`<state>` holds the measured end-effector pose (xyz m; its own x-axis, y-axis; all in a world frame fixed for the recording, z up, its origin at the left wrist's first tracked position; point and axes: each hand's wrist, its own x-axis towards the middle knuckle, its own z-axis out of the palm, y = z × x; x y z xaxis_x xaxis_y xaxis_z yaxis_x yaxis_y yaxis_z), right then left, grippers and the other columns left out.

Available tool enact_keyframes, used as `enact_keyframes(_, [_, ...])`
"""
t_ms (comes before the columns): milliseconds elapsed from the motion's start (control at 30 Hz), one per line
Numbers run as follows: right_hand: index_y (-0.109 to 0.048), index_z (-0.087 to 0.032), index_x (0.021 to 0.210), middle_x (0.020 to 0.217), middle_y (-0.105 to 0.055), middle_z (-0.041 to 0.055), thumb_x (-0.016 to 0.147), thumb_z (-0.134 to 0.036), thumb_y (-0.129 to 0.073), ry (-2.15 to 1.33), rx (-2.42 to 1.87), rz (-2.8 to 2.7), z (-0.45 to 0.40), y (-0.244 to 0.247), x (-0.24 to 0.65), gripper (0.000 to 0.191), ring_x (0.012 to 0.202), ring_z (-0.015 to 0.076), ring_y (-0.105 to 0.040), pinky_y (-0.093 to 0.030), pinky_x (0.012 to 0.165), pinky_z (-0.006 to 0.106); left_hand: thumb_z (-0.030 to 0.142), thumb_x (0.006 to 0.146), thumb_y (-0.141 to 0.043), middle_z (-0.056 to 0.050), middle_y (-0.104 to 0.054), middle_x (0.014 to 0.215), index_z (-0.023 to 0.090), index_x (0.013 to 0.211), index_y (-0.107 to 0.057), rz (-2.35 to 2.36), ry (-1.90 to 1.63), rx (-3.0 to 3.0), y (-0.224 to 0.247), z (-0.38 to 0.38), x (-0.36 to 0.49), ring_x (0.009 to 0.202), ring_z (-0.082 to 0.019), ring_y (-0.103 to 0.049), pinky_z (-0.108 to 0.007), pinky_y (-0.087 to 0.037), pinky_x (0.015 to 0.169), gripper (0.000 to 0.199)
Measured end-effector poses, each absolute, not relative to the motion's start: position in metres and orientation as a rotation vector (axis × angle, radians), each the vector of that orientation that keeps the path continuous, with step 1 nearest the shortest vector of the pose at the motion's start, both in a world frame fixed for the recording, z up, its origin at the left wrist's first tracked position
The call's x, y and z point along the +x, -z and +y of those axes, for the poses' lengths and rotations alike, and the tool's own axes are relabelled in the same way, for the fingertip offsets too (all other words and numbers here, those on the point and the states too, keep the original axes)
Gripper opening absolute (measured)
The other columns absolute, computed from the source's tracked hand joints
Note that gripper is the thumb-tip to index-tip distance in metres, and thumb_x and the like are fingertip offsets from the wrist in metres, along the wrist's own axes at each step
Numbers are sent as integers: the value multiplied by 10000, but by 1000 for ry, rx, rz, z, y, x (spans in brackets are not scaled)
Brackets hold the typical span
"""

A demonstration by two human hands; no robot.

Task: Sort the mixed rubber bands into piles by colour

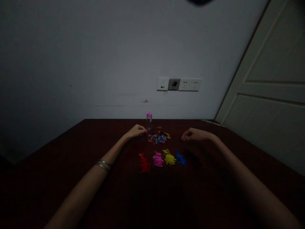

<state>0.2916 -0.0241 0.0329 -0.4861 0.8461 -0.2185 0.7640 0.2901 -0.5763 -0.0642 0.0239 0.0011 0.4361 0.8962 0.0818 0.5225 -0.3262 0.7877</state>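
Observation:
A mixed heap of small coloured elastic bands (159, 137) lies on the dark table. My left hand (137, 130) rests at the heap's left edge, thumb and fingers closed in a pinch; whatever is between the fingertips is too small to make out. To the right of the heap, my right hand (193, 135) is held with fingers curled together, their contents hidden. Nearer to me, sorted bands form a red pile (144, 164), a pink pile (158, 159), a yellow pile (170, 158) and a blue pile (180, 158). A black pile (192, 156) at the right is barely visible.
A clear bottle (149, 122) with a pink lid stands behind the heap. The dark red table (107, 197) meets a pale wall with a row of sockets (190, 85). A panelled door (269, 95) is on the right. The lighting is dim.

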Motion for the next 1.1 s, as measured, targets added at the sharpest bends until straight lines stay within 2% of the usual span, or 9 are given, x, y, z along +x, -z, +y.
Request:
enact_keyframes(200, [-664,-139,875,833,-662,55,675,-276,-491,-828,-1464,-2407,-29,-44,285,298,726,158,-576,-449,659,259,315,637,-556,-30,-581,624,103,685,-657,1174,-540,2235,-2,20,-50,579,-99,-471,-201,-330,530,240])
enact_keyframes(533, [-660,-143,845,836,-663,59,710,-297,-481,-717,-1411,-2417,-29,-48,279,271,762,169,-584,-445,703,272,247,507,-633,-8,-548,504,114,582,-641,1267,-92,2151,-2,28,-51,491,-100,-458,-202,-326,472,154])
enact_keyframes(1100, [-663,-138,838,837,-666,58,700,-294,-479,-725,-1426,-2403,-30,-44,279,278,754,177,-587,-448,699,280,187,531,-568,15,-513,480,106,585,-631,1211,-251,2102,0,24,-56,471,-82,-424,-199,-306,472,116])
